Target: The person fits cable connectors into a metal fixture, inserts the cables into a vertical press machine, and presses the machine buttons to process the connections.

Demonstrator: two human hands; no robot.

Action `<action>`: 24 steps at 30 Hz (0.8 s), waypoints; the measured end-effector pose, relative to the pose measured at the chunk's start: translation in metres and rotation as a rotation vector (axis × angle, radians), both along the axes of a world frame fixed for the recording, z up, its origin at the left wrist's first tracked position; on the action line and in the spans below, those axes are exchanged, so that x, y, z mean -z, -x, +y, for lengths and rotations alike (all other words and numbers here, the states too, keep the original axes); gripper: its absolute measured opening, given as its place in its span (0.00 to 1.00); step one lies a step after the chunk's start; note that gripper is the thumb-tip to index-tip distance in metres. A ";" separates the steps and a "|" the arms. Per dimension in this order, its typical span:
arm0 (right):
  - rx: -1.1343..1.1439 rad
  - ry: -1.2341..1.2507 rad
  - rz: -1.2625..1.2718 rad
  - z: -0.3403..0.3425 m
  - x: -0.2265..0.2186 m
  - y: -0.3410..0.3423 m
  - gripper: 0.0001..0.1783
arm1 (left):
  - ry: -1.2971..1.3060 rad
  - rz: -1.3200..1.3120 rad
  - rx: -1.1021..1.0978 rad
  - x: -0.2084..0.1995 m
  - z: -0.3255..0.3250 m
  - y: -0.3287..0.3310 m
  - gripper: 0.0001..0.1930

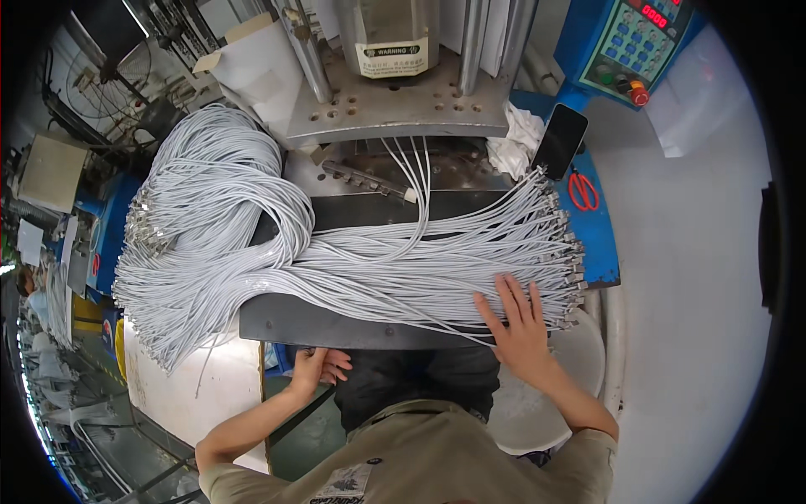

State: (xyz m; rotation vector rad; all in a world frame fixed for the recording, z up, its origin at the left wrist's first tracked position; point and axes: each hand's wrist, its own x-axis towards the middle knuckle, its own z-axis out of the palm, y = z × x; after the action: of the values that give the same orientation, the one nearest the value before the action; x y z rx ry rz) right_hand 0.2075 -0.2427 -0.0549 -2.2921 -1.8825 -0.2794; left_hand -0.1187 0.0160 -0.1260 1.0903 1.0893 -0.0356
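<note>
A thick spread of pale grey cables (pixel 361 277) with metal plug ends lies across a black work surface (pixel 353 332). My right hand (pixel 519 332) rests on the cables near their right-hand plug ends (pixel 564 244), its fingers spread. Just below the front edge of the black surface is my left hand (pixel 319 370), fingers loosely bent and apart, with nothing visible in it. Part of that hand is hidden by the edge. Several cables rise from the bundle toward the machine (pixel 395 109), where a dark metal mould bar (pixel 367 181) lies at a slant.
Looped cables (pixel 218 160) are heaped at the left. On the right, a black phone (pixel 561 141), crumpled white cloth (pixel 515 143) and red-handled scissors (pixel 583 191) lie by the machine. A blue control panel (pixel 634 50) stands at the far right. Below the surface is a round pale stool (pixel 537 412).
</note>
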 end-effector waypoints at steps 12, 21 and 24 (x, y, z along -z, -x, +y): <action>0.012 -0.008 -0.006 0.000 -0.004 0.004 0.59 | 0.016 -0.038 -0.002 0.003 -0.004 0.005 0.40; 0.009 0.008 0.049 0.003 -0.024 0.007 0.58 | 0.021 -0.113 0.084 0.002 -0.007 0.007 0.37; -0.024 0.043 0.222 0.010 -0.062 0.015 0.52 | -0.008 -0.167 0.220 -0.014 -0.018 -0.003 0.32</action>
State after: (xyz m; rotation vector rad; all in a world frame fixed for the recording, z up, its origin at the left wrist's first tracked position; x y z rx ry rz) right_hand 0.1927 -0.2330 0.0076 -2.2208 -1.8193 0.0193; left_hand -0.1162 -0.0019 -0.1117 1.1952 0.8179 -0.1133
